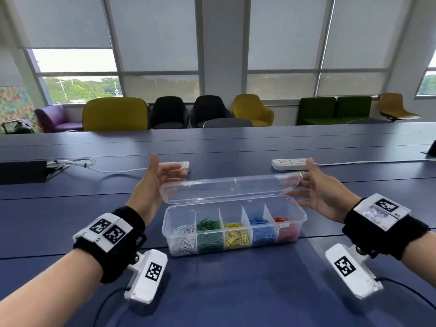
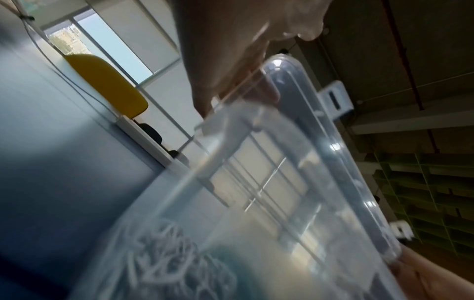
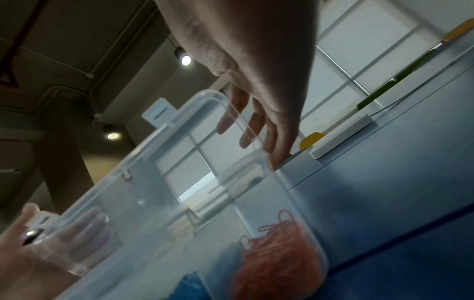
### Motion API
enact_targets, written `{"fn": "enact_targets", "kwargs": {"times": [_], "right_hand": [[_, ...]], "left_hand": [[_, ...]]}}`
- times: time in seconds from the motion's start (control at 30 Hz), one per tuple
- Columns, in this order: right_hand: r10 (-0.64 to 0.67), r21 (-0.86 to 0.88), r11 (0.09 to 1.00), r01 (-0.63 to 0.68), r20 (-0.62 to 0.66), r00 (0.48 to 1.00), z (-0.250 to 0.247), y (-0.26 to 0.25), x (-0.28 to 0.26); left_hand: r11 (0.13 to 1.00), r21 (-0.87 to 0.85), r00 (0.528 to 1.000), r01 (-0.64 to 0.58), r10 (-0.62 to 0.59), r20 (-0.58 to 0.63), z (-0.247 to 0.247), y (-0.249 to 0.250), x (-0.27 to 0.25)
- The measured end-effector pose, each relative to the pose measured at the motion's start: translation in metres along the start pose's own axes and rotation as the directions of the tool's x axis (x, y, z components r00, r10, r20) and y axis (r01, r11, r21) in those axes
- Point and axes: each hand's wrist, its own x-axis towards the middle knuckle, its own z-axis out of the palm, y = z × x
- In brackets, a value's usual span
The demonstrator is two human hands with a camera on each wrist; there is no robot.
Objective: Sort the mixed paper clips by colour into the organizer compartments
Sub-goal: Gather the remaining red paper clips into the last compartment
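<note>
Both hands flank the raised lid (image 1: 226,187) of the organizer (image 1: 236,250), left hand (image 1: 151,182) at nine o'clock, right hand (image 1: 323,192) at three, fingers straight, gripping nothing.

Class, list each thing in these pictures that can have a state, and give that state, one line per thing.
organizer lid: raised, half open, hinged at the back.
organizer: uncovered, five compartments, one colour of clips in each.
left hand: open, fingers at the lid's left end.
right hand: open, fingers at the lid's right end.
window blinds: mostly lowered.
</note>
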Motion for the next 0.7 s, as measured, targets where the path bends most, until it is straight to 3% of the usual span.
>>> {"fn": "enact_targets", "kwargs": {"times": [0.1, 0.17, 0.23, 0.33, 0.37, 0.47, 0.6, 0.7], "right_hand": [[-0.015, -0.244, 0.969, 0.029, 0.060, 0.998, 0.001, 0.003, -0.004], [-0.054, -0.451, 0.887, 0.103, 0.121, 0.991, 0.004, 0.003, -0.007], [-0.056, -0.640, 0.740, 0.207, 0.249, 0.967, 0.008, 0.006, -0.007], [0.087, -0.842, 0.431, 0.324, 0.396, 0.914, 0.010, 0.018, -0.003], [0.129, -0.867, 0.376, 0.326, 0.397, 0.909, 0.009, 0.020, -0.003], [0.217, -0.889, 0.342, 0.304, 0.390, 0.895, 0.001, 0.017, -0.004], [0.230, -0.884, 0.273, 0.380, 0.444, 0.866, -0.003, 0.020, -0.008], [0.215, -0.888, 0.198, 0.414, 0.452, 0.866, -0.004, 0.024, -0.010]], "left_hand": [[0.983, 0.168, 0.986, 0.074, -0.098, 0.135, -0.004, 0.003, -0.001], [0.930, 0.356, 0.955, 0.087, -0.180, 0.238, -0.005, -0.002, -0.004], [0.835, 0.547, 0.906, 0.058, -0.274, 0.323, -0.003, -0.004, -0.009], [0.670, 0.740, 0.846, -0.061, -0.358, 0.394, 0.000, -0.007, -0.014], [0.584, 0.802, 0.829, -0.126, -0.382, 0.408, 0.000, -0.007, -0.015], [0.363, 0.883, 0.788, -0.296, -0.431, 0.441, -0.006, -0.010, -0.013], [0.221, 0.899, 0.743, -0.378, -0.507, 0.437, -0.003, -0.006, -0.012], [0.226, 0.900, 0.747, -0.372, -0.503, 0.435, 0.001, -0.005, -0.014]]}}
